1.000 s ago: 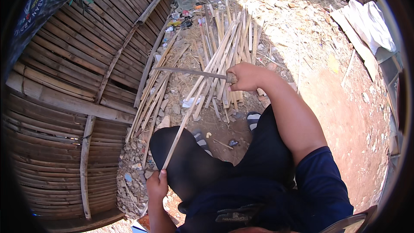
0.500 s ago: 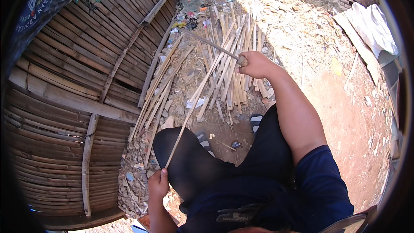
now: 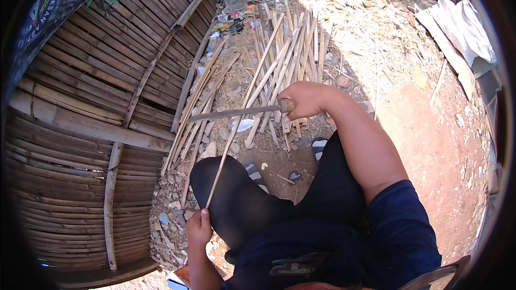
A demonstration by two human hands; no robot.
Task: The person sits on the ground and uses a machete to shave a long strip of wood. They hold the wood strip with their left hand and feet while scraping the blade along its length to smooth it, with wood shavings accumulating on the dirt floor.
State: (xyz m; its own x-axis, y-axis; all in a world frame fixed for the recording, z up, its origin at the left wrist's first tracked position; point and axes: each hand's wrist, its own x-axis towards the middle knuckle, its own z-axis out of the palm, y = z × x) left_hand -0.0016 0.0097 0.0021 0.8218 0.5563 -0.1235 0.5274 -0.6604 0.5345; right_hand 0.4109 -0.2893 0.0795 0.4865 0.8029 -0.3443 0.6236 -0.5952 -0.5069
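- Beside a bamboo wall (image 3: 70, 88), left hand (image 3: 199, 226) clamps fingers on a wooden strip (image 3: 226, 153).
- Right hand (image 3: 305, 98): fingers around blade handle (image 3: 288, 106).
- Likely shaving; next stroke needs steadiness.

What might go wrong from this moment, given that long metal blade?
The long, dark metal blade in the bare right hand might glance off toward the black-clad left knee, which the thin, pale wooden strip crosses in view. The bare left hand gripping that strip might pick up splinters.
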